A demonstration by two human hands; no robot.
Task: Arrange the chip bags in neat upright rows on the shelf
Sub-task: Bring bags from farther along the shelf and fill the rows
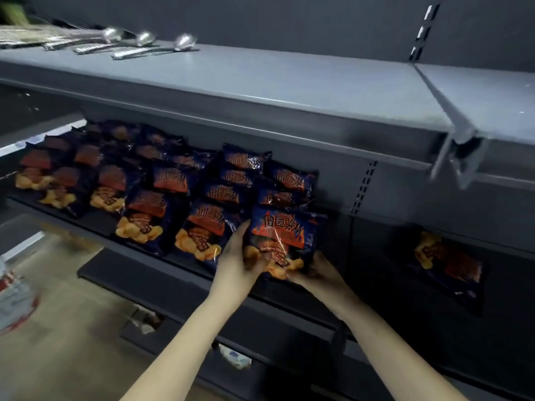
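A dark blue and orange chip bag [285, 233] stands upright at the front right end of the rows on the dark middle shelf [95, 224]. My left hand [236, 261] holds its left edge, thumb across the lower front. My right hand [321, 274] grips its bottom right corner from below. Several matching chip bags [150, 218] fill the shelf to the left and behind in leaning rows. A single chip bag [450, 264] lies apart on the shelf section to the right.
A grey upper shelf [260, 85] overhangs the bags, carrying metal ladles [153, 49] at its far left. A shelf bracket [451, 134] juts out at the right. Lower shelves [179, 287] sit beneath my arms; tan floor and a blurred package [14, 299] lie at the left.
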